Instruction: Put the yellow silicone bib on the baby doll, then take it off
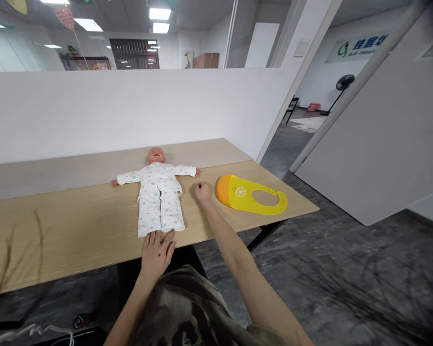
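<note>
A baby doll [156,155] lies on its back on the wooden table, arms spread wide, dressed in a white patterned top [158,178] and matching trousers [149,214]. My left hand [157,254] rests at the table's front edge, fingers apart, fingertips by the trouser hems. To the right of the doll, my right hand [203,192] is closed in a fist on the tabletop, with no object showing in it. Just beyond that fist lies a yellow bib [243,198] with an orange pocket [222,190] and a curved neck strap, flat and unheld.
The table [75,226] runs along a low white wall [130,110] topped by a window. On the right stand an open doorway and a grey door [375,144]; a floor fan [344,82] is in the room beyond. White cables [36,330] lie at lower left.
</note>
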A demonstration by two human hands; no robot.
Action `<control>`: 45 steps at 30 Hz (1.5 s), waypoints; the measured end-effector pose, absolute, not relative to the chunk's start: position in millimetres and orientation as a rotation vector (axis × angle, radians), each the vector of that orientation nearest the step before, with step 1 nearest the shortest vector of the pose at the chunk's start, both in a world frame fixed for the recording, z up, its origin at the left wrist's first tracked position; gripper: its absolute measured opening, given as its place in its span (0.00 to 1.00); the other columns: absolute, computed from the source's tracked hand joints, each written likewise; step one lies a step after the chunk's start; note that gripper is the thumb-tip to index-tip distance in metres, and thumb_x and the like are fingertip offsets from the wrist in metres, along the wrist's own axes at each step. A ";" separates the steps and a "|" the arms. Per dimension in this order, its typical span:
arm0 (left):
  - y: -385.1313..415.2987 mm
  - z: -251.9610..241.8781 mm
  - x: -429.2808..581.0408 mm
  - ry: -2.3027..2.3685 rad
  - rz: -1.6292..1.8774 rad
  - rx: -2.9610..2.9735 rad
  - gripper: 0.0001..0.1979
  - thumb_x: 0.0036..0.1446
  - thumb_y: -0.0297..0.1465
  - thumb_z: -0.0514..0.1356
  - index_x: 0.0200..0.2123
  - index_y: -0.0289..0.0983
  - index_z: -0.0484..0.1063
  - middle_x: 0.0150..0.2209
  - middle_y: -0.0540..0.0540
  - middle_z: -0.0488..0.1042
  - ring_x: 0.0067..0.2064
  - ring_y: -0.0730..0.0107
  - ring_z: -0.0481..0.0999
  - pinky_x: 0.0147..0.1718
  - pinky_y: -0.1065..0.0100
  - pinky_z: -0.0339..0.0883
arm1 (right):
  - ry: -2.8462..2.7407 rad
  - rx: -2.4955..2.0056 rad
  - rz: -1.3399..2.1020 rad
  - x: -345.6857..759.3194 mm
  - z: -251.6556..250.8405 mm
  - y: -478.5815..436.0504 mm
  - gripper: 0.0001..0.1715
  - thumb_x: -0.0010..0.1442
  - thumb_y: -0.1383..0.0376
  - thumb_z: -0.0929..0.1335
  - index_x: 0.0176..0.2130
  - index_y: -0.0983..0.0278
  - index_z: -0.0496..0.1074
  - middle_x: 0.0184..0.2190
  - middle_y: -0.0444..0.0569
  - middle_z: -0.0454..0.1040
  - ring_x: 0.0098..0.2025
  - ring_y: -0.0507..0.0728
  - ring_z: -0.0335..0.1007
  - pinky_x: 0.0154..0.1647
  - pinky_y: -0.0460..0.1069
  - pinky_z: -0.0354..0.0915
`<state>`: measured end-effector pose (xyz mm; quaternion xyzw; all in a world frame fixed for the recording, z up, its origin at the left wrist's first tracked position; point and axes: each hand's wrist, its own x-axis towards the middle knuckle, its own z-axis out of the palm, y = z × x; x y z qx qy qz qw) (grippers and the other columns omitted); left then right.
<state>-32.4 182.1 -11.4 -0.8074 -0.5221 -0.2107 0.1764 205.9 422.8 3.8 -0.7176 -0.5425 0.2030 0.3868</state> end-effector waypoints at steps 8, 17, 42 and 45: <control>190.2 -11.7 -23.8 -1.563 -0.552 -2.226 0.21 0.69 0.39 0.55 0.58 0.37 0.78 0.47 0.32 0.78 0.50 0.44 0.75 0.53 0.47 0.69 | -1.411 -1.812 0.494 207.0 3.9 421.5 0.19 0.65 0.66 0.61 0.44 0.68 0.79 0.44 0.55 0.81 0.44 0.57 0.74 0.47 0.47 0.65; 187.1 -14.4 -25.3 -1.518 -0.585 -2.241 0.22 0.71 0.39 0.54 0.59 0.34 0.76 0.50 0.33 0.79 0.52 0.45 0.75 0.55 0.47 0.66 | -1.420 -1.824 0.487 206.3 3.4 421.5 0.18 0.67 0.66 0.61 0.44 0.68 0.79 0.45 0.56 0.81 0.45 0.57 0.75 0.48 0.47 0.65; 182.6 -17.6 -13.5 -1.508 -0.627 -2.254 0.24 0.70 0.40 0.55 0.62 0.34 0.74 0.52 0.31 0.77 0.54 0.45 0.75 0.58 0.47 0.65 | -1.432 -1.656 0.600 202.3 2.0 382.8 0.14 0.64 0.69 0.62 0.42 0.67 0.77 0.44 0.53 0.81 0.46 0.55 0.76 0.51 0.48 0.68; 182.8 -15.7 -13.6 -1.496 -0.633 -2.266 0.25 0.70 0.40 0.55 0.62 0.33 0.74 0.52 0.30 0.78 0.55 0.43 0.75 0.57 0.46 0.66 | -1.437 -1.634 0.616 207.9 -1.9 365.3 0.14 0.62 0.71 0.63 0.44 0.66 0.76 0.46 0.53 0.81 0.47 0.55 0.77 0.53 0.48 0.69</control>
